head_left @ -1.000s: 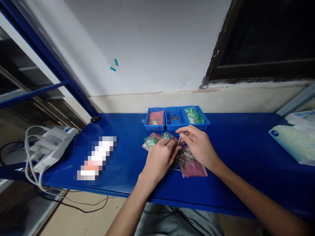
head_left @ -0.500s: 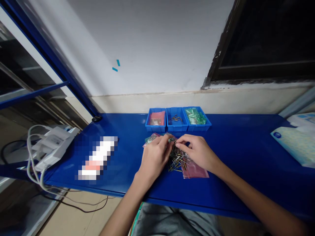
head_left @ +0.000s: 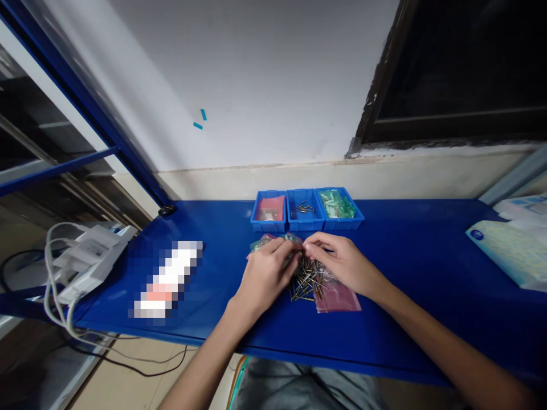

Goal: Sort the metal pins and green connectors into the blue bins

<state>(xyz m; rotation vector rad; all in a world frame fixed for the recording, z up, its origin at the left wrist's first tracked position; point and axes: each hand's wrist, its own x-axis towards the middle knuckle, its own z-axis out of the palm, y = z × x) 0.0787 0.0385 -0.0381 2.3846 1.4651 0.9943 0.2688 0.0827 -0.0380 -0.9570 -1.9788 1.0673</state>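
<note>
My left hand (head_left: 269, 270) and my right hand (head_left: 342, 259) meet fingertip to fingertip above a pile of thin metal pins (head_left: 306, 282), some silvery and some brass-coloured. Both hands are closed in a pinch; what lies between the fingertips is too small and hidden to make out. A pink plastic bag (head_left: 337, 296) lies partly under the pile, below my right hand. Other plastic bags (head_left: 261, 243), greenish and pink, stick out behind my left hand, partly covered by it.
Three joined blue bins stand near the wall: the left bin (head_left: 268, 227) holds a pink bag, the middle bin (head_left: 304, 226) loose pins, the right bin (head_left: 347, 224) a green bag. A power strip (head_left: 96, 273) with cables is at left, a tissue pack (head_left: 508, 250) at right.
My fingertips have come closer together over the pile, the right ones shifting slightly left. The whole view has shifted a little; bins and bags stay in place.
</note>
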